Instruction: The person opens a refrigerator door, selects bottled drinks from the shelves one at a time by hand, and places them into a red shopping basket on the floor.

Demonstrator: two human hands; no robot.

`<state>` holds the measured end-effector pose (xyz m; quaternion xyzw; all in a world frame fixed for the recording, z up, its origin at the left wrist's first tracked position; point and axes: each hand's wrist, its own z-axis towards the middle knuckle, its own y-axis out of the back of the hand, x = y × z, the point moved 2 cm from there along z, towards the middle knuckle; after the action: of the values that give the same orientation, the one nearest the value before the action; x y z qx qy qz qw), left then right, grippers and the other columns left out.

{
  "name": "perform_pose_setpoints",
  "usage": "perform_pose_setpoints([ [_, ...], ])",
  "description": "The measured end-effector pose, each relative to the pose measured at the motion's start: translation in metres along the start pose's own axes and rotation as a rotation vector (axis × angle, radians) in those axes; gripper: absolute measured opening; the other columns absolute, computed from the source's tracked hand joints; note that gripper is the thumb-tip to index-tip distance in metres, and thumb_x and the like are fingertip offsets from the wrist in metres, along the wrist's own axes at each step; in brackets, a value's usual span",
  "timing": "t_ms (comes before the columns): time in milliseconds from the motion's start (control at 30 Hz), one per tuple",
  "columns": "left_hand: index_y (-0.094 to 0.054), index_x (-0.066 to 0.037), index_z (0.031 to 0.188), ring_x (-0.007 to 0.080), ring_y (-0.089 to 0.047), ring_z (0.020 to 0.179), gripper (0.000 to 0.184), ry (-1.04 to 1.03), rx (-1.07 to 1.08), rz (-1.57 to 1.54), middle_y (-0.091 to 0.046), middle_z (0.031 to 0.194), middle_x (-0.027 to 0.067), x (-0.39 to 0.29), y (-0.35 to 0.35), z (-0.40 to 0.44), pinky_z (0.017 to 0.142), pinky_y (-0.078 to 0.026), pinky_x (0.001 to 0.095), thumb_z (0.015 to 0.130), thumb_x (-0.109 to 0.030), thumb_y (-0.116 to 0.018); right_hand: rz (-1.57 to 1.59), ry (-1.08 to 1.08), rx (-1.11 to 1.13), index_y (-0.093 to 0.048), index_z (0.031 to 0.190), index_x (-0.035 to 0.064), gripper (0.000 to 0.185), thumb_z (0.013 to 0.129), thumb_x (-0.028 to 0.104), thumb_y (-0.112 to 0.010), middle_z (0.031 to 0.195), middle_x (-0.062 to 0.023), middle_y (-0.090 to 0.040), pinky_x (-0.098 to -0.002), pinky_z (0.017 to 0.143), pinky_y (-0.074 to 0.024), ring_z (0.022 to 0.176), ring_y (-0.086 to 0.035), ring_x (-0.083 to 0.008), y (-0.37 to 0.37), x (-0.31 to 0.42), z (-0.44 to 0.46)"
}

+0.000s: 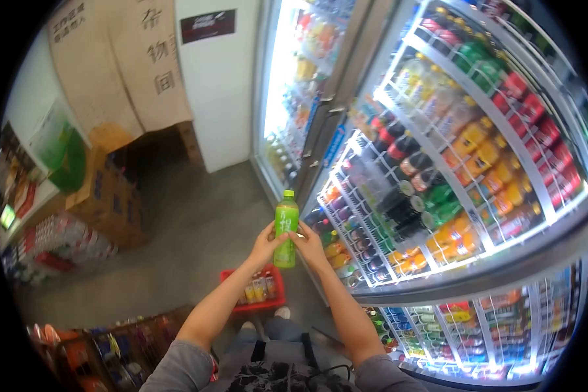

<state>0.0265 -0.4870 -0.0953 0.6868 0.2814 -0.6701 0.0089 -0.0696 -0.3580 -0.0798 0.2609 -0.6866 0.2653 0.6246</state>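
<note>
Between both hands I hold a green drink bottle (285,225) upright, its bright green cap on top and pale characters down its label. My left hand (266,242) is closed around the bottle's left side. From the right, my right hand (308,245) grips it too, with the thumb laid across the front. Below the bottle, on the floor by my feet, a red basket (281,302) holds several bottles with orange and pale labels.
Glass-door drink fridges stand along the right, a closed door (300,85) and wire shelves (431,245) full of bottles and cans. Cardboard boxes (104,196) and packed bottles sit at left, near a curtain (114,65) over a doorway. A goods rack (117,346) is at lower left.
</note>
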Motion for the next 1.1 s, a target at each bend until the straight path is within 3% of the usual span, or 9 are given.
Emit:
perform_pose_setpoints([
  [267, -0.038, -0.002, 0.147, 0.0199, -0.058, 0.116, 0.066, 0.218, -0.239, 0.088, -0.058, 0.13, 0.0122, 0.083, 0.091, -0.043, 0.098, -0.048, 0.0348, 0.093, -0.022, -0.069, -0.05, -0.258, 0.223, -0.039, 0.147, 0.0009, 0.064, 0.092, 0.016, -0.069, 0.134, -0.0184, -0.057, -0.034, 0.096, -0.0499, 0.119, -0.059, -0.0234, -0.054, -0.104, 0.007],
  [367, -0.039, -0.002, 0.147, 0.0213, -0.054, 0.122, 0.066, 0.279, -0.256, 0.051, -0.057, 0.133, 0.0139, 0.113, 0.111, -0.053, 0.101, -0.046, 0.0362, 0.092, -0.022, -0.07, 0.018, -0.25, 0.239, -0.038, 0.146, -0.0023, 0.067, 0.09, 0.013, -0.071, 0.136, -0.0197, -0.056, -0.0356, 0.1, -0.048, 0.122, -0.057, -0.0251, -0.066, -0.149, 0.005],
  [433, -0.04, -0.001, 0.146, 0.0212, -0.054, 0.124, 0.065, 0.372, -0.333, 0.032, -0.057, 0.133, 0.0142, 0.137, 0.128, -0.054, 0.1, -0.046, 0.0361, 0.092, -0.022, -0.07, 0.052, -0.385, 0.232, -0.036, 0.146, -0.0039, 0.069, 0.089, 0.012, -0.071, 0.139, -0.0205, -0.053, -0.0368, 0.103, -0.0464, 0.125, -0.055, -0.0254, -0.074, -0.174, 0.002],
  [567, -0.045, 0.002, 0.14, 0.0206, -0.059, 0.115, 0.059, 0.526, -0.355, 0.005, -0.062, 0.125, 0.0141, 0.201, 0.157, -0.071, 0.098, -0.048, 0.0347, 0.092, -0.021, -0.07, 0.102, -0.487, 0.207, -0.034, 0.148, -0.0018, 0.069, 0.089, 0.006, -0.069, 0.145, -0.0216, -0.046, -0.0363, 0.103, -0.0459, 0.131, -0.05, -0.0288, -0.077, -0.257, -0.023],
  [633, -0.046, 0.003, 0.139, 0.02, -0.06, 0.112, 0.058, 0.498, -0.345, 0.048, -0.063, 0.122, 0.0143, 0.247, 0.173, -0.084, 0.095, -0.049, 0.0334, 0.092, -0.021, -0.07, 0.042, -0.582, 0.178, -0.032, 0.149, -0.0003, 0.071, 0.089, 0.005, -0.068, 0.144, -0.0212, -0.047, -0.0361, 0.103, -0.046, 0.13, -0.051, -0.0287, -0.081, -0.29, -0.036],
  [667, -0.046, 0.002, 0.139, 0.0198, -0.06, 0.111, 0.057, 0.528, -0.344, 0.077, -0.063, 0.122, 0.0142, 0.264, 0.175, -0.09, 0.095, -0.049, 0.0331, 0.092, -0.02, -0.069, 0.02, -0.597, 0.179, -0.033, 0.15, 0.0019, 0.071, 0.089, 0.007, -0.069, 0.142, -0.0151, -0.052, -0.0344, 0.102, -0.0449, 0.128, -0.052, -0.024, -0.081, -0.306, -0.043],
  [733, -0.046, 0.003, 0.139, 0.0196, -0.056, 0.118, 0.056, 0.591, -0.32, 0.019, -0.059, 0.128, 0.0148, 0.295, 0.18, -0.1, 0.1, -0.046, 0.0337, 0.093, -0.018, -0.068, 0.029, -0.629, 0.18, -0.033, 0.15, 0.0022, 0.072, 0.088, 0.008, -0.07, 0.142, -0.0149, -0.051, -0.0345, 0.103, -0.0443, 0.128, -0.053, -0.0237, -0.083, -0.33, -0.053],
  [1000, -0.049, 0.002, 0.137, 0.02, -0.06, 0.114, 0.054, 0.725, -0.396, 0.073, -0.064, 0.124, 0.0138, 0.418, 0.202, -0.109, 0.097, -0.047, 0.0329, 0.091, -0.018, -0.069, -0.108, -0.545, 0.097, -0.04, 0.147, 0.005, 0.073, 0.084, 0.014, -0.075, 0.13, -0.0144, -0.061, -0.0352, 0.101, -0.045, 0.121, -0.058, -0.0232, -0.083, -0.442, -0.083],
  [1100, -0.049, 0.003, 0.136, 0.0197, -0.06, 0.115, 0.053, 0.738, -0.394, 0.014, -0.063, 0.125, 0.0134, 0.453, 0.212, -0.106, 0.097, -0.047, 0.0327, 0.091, -0.017, -0.07, -0.362, -0.604, 0.121, -0.043, 0.145, 0.0087, 0.074, 0.081, 0.019, -0.078, 0.121, -0.0154, -0.066, -0.0351, 0.097, -0.0481, 0.114, -0.062, -0.0229, -0.078, -0.473, -0.079],
])
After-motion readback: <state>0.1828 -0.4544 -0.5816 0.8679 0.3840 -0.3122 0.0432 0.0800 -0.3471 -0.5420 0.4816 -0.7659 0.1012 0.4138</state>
